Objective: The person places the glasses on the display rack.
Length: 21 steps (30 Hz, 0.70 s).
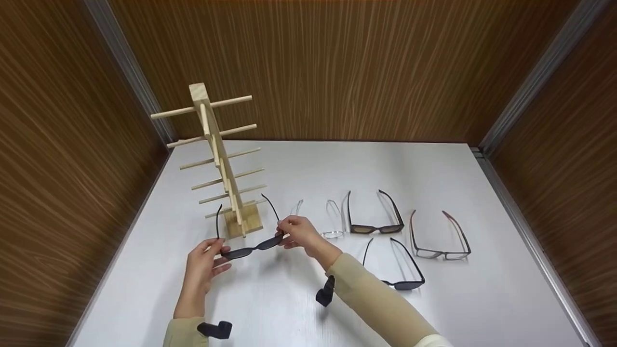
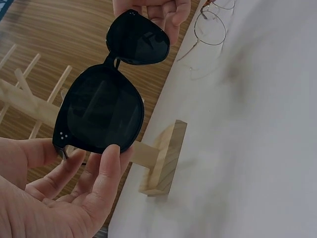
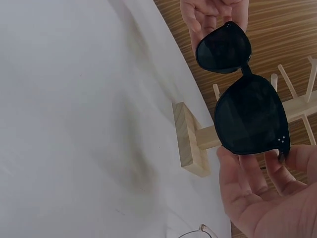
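Note:
Black sunglasses (image 1: 253, 247) with dark lenses are held up in front of a wooden display stand (image 1: 221, 159), temples unfolded and pointing toward it. My left hand (image 1: 202, 262) pinches them at the left hinge, thumb and fingers around the frame's corner. At the opposite hinge my right hand (image 1: 301, 234) pinches the other corner. Both wrist views show the lens fronts, with fingertips touching the lower rims. The stand is a slanted post with several pairs of thin pegs and a square base (image 2: 166, 158); no glasses hang on it.
Right of my hands lie thin wire-framed glasses (image 1: 332, 234), brown-lensed sunglasses (image 1: 376, 229), glasses with reddish temples (image 1: 441, 254) and another dark pair (image 1: 407, 285), partly hidden by my right sleeve. All rest on the white table (image 1: 506, 299). Wood-grain panels (image 1: 337, 72) enclose it.

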Motion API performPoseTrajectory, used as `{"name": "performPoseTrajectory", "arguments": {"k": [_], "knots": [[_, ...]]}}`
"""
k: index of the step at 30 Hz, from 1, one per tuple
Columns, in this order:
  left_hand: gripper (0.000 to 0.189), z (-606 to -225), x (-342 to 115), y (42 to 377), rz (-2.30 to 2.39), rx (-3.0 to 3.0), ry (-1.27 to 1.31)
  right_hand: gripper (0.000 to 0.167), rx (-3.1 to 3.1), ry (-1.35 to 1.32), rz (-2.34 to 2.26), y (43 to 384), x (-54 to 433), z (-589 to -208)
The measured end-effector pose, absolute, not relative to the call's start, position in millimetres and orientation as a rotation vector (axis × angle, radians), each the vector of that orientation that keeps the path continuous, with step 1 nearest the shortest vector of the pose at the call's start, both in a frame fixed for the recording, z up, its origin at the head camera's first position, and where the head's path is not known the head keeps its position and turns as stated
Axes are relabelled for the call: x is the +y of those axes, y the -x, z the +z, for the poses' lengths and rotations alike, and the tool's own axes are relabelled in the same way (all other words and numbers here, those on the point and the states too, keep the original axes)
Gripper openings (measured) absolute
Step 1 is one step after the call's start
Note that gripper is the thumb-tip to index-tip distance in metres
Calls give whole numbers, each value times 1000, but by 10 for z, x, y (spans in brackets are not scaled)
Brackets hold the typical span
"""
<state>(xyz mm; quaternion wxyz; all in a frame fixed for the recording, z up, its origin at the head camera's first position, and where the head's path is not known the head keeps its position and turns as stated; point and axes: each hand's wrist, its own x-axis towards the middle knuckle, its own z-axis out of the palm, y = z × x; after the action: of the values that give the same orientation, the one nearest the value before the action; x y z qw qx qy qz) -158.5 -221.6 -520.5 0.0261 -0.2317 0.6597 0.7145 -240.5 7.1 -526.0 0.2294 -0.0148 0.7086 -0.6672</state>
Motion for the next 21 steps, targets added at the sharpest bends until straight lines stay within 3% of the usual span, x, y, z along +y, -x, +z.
{"name": "performPoseTrajectory", "arguments": {"k": [21], "knots": [[38, -5222, -2354, 1766, 2178, 2014, 700, 20, 1965, -13, -1841, 2558, -60, -5325]]}}
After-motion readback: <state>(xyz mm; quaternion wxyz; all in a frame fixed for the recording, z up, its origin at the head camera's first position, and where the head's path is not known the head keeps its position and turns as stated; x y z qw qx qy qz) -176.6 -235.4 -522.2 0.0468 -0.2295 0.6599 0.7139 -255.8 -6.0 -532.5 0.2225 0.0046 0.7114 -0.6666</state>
